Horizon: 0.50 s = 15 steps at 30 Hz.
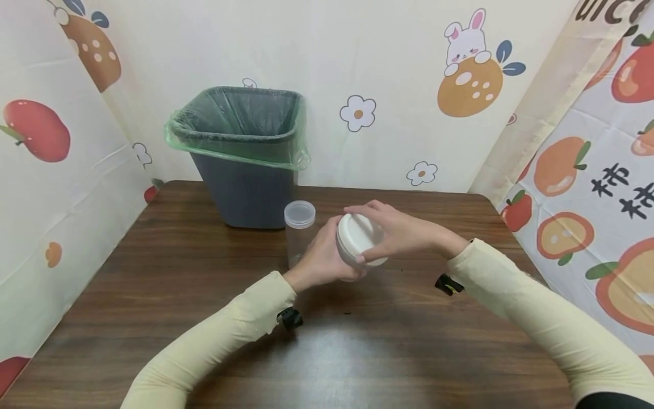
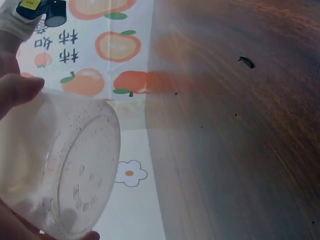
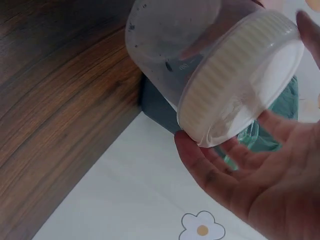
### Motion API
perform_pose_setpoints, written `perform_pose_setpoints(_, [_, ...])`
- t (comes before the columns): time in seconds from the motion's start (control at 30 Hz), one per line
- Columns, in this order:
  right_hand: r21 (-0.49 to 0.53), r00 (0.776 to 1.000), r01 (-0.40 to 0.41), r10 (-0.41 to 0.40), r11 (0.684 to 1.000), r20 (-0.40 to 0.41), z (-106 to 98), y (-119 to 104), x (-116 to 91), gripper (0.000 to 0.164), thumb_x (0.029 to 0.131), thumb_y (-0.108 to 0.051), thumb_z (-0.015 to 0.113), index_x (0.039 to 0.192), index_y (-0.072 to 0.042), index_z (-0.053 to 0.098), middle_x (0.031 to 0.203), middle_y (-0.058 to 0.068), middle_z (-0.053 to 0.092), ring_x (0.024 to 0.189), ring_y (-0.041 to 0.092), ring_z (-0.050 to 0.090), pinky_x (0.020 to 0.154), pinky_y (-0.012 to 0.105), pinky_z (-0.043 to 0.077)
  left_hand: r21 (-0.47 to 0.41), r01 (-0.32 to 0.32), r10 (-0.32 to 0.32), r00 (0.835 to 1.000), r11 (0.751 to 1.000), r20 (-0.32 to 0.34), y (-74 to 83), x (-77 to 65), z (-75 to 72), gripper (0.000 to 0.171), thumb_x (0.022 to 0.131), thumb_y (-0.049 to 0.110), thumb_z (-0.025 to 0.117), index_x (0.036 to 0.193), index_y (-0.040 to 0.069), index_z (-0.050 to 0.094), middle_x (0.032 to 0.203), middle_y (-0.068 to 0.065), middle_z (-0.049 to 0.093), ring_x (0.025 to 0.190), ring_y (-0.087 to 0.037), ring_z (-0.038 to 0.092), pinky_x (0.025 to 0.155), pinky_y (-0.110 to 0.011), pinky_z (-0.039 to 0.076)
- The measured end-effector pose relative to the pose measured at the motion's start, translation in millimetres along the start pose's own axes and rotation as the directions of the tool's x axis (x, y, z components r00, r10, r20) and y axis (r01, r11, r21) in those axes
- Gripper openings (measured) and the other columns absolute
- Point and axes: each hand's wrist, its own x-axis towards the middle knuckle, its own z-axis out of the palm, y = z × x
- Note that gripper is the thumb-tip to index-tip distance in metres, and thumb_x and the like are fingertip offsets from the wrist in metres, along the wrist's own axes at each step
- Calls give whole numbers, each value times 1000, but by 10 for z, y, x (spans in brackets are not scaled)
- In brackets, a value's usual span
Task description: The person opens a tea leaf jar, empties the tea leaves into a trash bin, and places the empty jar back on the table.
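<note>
My left hand [image 1: 327, 257] grips a clear plastic jar [image 2: 87, 172] from its left side, fingers wrapped about the body. The jar is tilted above the table, and small dark specks show on its clear wall and base. On its mouth sits a white lid [image 1: 360, 236] with a ridged rim. My right hand [image 1: 395, 227] holds this lid, thumb and fingers spread round its edge; fingertips [image 3: 187, 145] touch the rim in the right wrist view. Just left of my left hand stands a tall clear container [image 1: 300, 230] with a translucent lid, its lower part partly hidden.
Behind the tall container stands a dark grey bin [image 1: 245, 182] lined with a green bag [image 1: 230, 150]. A small dark scrap [image 2: 246, 62] and several specks lie on the brown wooden table [image 1: 398, 352]. Printed cloth walls [image 1: 327, 62] enclose the table's back and sides.
</note>
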Motion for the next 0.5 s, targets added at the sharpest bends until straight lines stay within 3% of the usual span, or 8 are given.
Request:
perform_pose_setpoints(0.13, [-21,990,-141,140,990,-26,49,-34,33,90,74,-52,75,146,-17,35,124,15,46,96,27,54,77,41,48,79,16,-13,999,997,-42,7,3,16,105,52,32,92,138,9,36,122,-4,50,108,-19,49,87,-39,45])
perform_pose_setpoints(0.27, [-26,976,-220,220,975,8,83,-55,51,99,74,-63,69,150,-16,27,126,17,44,95,28,55,77,40,49,133,21,-13,998,991,-57,-13,-5,35,102,50,35,91,135,9,40,119,-2,52,106,-17,50,85,-37,47])
perform_pose_setpoints(0.37, [-24,987,-136,137,990,80,71,-25,24,109,71,-56,76,153,-16,16,142,18,31,116,30,47,87,43,46,141,15,-10,999,990,-36,-31,-23,42,104,50,34,91,136,8,39,121,-3,52,108,-17,50,87,-37,46])
perform_pose_setpoints(0.5, [16,985,78,-79,997,156,11,29,-56,118,63,-25,89,153,-23,13,156,8,3,139,31,19,99,47,37,139,-6,4,1000,990,16,-33,-43,39,108,51,32,91,139,7,36,123,-4,51,109,-19,50,89,-38,45])
